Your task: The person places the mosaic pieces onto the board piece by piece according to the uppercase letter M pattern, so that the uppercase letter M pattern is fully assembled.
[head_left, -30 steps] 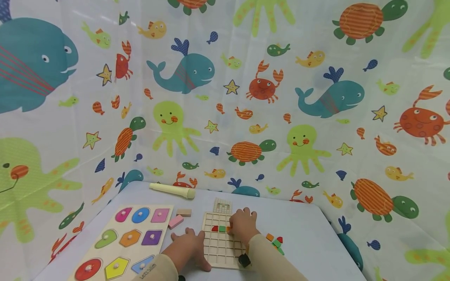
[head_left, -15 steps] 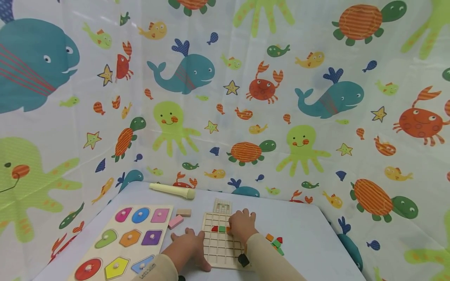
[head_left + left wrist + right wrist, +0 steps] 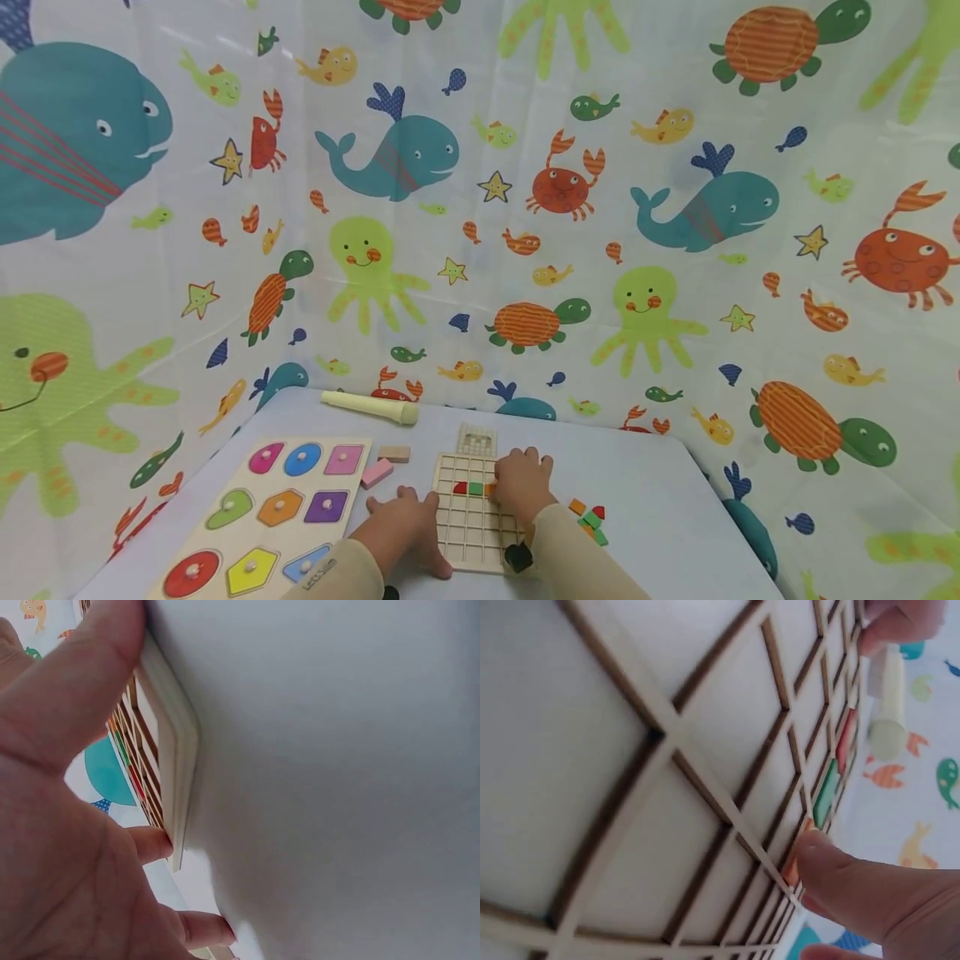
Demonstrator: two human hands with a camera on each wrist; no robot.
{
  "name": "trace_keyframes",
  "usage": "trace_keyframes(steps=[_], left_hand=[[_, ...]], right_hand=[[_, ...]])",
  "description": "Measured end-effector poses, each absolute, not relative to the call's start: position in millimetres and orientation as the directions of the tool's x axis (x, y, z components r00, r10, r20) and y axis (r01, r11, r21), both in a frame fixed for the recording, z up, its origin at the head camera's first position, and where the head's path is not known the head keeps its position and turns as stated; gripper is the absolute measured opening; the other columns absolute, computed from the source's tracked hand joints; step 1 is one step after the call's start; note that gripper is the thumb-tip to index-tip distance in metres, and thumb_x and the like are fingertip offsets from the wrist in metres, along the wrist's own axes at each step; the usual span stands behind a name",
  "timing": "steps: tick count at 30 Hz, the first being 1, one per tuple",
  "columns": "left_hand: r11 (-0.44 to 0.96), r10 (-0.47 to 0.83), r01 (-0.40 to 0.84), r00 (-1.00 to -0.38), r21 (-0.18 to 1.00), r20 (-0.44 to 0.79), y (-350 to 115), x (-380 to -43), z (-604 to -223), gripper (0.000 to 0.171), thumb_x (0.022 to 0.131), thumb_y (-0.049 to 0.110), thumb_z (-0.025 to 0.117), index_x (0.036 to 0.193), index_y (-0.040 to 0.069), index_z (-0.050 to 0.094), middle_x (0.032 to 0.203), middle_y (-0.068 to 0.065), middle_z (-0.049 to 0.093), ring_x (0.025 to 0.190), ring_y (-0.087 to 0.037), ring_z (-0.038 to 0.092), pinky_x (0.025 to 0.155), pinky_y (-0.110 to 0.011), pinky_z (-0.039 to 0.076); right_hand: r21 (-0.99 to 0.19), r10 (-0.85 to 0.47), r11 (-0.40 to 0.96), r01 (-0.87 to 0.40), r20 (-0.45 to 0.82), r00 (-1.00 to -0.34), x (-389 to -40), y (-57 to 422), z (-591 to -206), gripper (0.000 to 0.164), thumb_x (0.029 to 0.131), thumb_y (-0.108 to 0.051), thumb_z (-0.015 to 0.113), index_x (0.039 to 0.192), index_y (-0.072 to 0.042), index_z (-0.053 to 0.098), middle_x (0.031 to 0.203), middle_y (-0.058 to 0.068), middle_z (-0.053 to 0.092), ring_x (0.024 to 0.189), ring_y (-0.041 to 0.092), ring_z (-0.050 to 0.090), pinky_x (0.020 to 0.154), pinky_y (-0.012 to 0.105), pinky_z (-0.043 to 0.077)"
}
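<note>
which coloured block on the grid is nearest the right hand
The orange block, at the row's right end: the right hand touches it, while the green block and then the red block sit farther left.

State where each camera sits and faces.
Head: on the head, facing forward and down at the sea-animal curtain and gridded wooden board; left grip, right grip and sleeves show.
Left wrist: facing from that wrist past the left palm toward the board's edge and white table.
Right wrist: from that wrist across the board; right thumb shows lower right, left fingers top right.
Shared: both wrist views show the red piece, green piece and orange piece.
</note>
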State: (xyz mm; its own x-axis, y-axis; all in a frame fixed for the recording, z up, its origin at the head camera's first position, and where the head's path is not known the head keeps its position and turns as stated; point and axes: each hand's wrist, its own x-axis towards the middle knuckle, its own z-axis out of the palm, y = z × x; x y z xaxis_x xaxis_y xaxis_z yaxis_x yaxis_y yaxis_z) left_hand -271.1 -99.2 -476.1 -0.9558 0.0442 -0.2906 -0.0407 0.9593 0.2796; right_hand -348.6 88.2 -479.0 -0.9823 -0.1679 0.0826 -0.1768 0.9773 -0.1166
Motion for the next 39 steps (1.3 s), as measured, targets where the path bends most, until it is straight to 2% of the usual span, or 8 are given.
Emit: trace_keyframes(steps=[5, 9, 16, 22, 31, 39], left_hand=[[0.958, 0.033, -0.055, -0.953, 0.28, -0.301, -99.1, -271.4, -475.3, 0.111, 0.059, 0.058, 0.101, 0.15, 0.012, 0.056, 0.157, -0.038, 0.043, 0.139, -0.071, 0.042, 0.117, -0.087, 0.016], [0.958, 0.024, -0.067, -0.95, 0.28, -0.31, -99.9, -272.2, -474.7, 0.11, 0.061, 0.056, 0.101, 0.151, 0.013, 0.055, 0.157, -0.038, 0.042, 0.138, -0.075, 0.038, 0.118, -0.087, 0.014], [0.959, 0.041, -0.049, -0.95, 0.28, -0.309, -100.3, -274.5, -477.2, 0.11, 0.06, 0.056, 0.101, 0.15, 0.013, 0.055, 0.157, -0.037, 0.042, 0.139, -0.071, 0.041, 0.118, -0.087, 0.014], [0.96, 0.037, -0.053, -0.949, 0.274, -0.313, -102.2, -276.9, -478.2, 0.111, 0.061, 0.055, 0.101, 0.152, 0.012, 0.053, 0.158, -0.038, 0.04, 0.139, -0.072, 0.04, 0.118, -0.087, 0.012], [0.96, 0.043, -0.049, -0.947, 0.275, -0.319, -101.1, -274.8, -476.6, 0.111, 0.061, 0.055, 0.101, 0.151, 0.011, 0.054, 0.157, -0.038, 0.041, 0.139, -0.069, 0.043, 0.118, -0.087, 0.012], [0.96, 0.041, -0.054, -0.943, 0.276, -0.329, -98.9, -272.5, -472.2, 0.109, 0.062, 0.055, 0.101, 0.151, 0.011, 0.055, 0.157, -0.038, 0.041, 0.14, -0.069, 0.042, 0.119, -0.087, 0.013]], right_hand=[[-0.214, -0.106, 0.968, -0.132, 0.126, -0.986, -345.6, 95.6, -483.7, 0.038, 0.082, -0.036, 0.093, 0.116, -0.022, 0.081, 0.113, 0.006, 0.067, 0.121, 0.035, 0.051, 0.107, 0.067, 0.036], [-0.275, -0.048, 0.958, -0.084, 0.135, -0.99, -343.2, 98.6, -490.2, 0.045, 0.084, -0.04, 0.091, 0.125, -0.028, 0.08, 0.123, 0.007, 0.068, 0.127, 0.037, 0.051, 0.107, 0.069, 0.035], [-0.37, 0.066, 0.929, 0.015, 0.127, -0.99, -326.0, 106.4, -496.4, 0.044, 0.085, -0.044, 0.089, 0.126, -0.03, 0.079, 0.132, 0.008, 0.067, 0.132, 0.042, 0.05, 0.105, 0.074, 0.036], [-0.424, 0.11, 0.905, 0.042, 0.136, -0.985, -308.4, 121.8, -494.0, 0.043, 0.086, -0.043, 0.087, 0.126, -0.028, 0.079, 0.133, 0.009, 0.067, 0.131, 0.045, 0.05, 0.104, 0.076, 0.035], [-0.432, 0.179, 0.892, 0.131, 0.072, -0.981, -293.1, 162.1, -488.1, 0.046, 0.09, -0.043, 0.084, 0.131, -0.025, 0.076, 0.142, 0.015, 0.062, 0.137, 0.05, 0.044, 0.103, 0.076, 0.034], [-0.394, 0.296, 0.872, 0.29, -0.047, -0.954, -288.7, 204.6, -497.4, 0.054, 0.089, -0.043, 0.085, 0.136, -0.018, 0.073, 0.137, 0.021, 0.061, 0.135, 0.056, 0.041, 0.101, 0.077, 0.034]])
